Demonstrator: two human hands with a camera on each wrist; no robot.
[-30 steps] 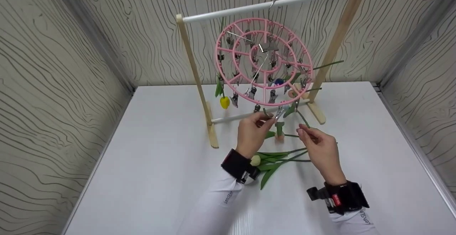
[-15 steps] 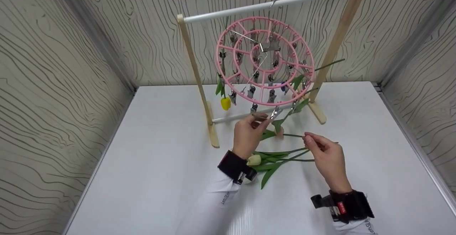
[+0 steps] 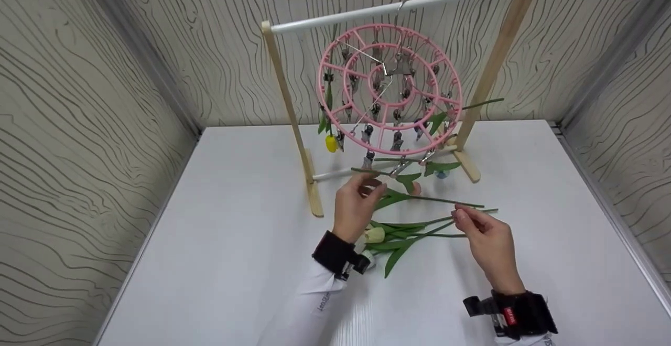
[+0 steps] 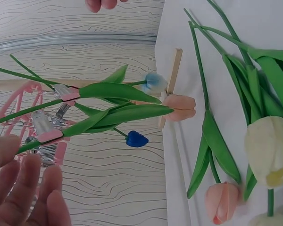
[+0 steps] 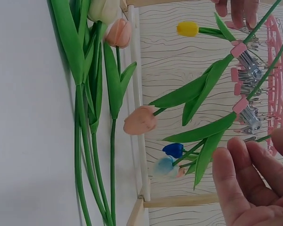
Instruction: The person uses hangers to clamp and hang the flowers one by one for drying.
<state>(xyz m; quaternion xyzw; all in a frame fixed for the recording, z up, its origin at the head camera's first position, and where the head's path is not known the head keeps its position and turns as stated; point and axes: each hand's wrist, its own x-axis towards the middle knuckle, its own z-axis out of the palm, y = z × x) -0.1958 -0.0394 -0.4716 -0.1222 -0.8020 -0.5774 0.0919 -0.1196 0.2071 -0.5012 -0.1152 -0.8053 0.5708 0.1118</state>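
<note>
With left hand (image 3: 355, 204) and right hand (image 3: 487, 241) relaxed, empty, I judge the clipped peach tulip (image 5: 140, 120) light, springy, best pinched by its stem (image 3: 369, 171), nine o'clock from the clip (image 3: 401, 168).

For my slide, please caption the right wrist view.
A yellow tulip, a blue tulip and a peach tulip hang from a pink clip hanger; other tulips lie on the white table.

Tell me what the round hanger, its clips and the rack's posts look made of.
Round hanger: probably plastic, judging by its smooth, evenly pink ribs. Clips: likely shiny metal, given silvery glints; smooth pink tips, possibly rubber or plastic. Posts: apparently matte wood, from their pale tan colour.
</note>
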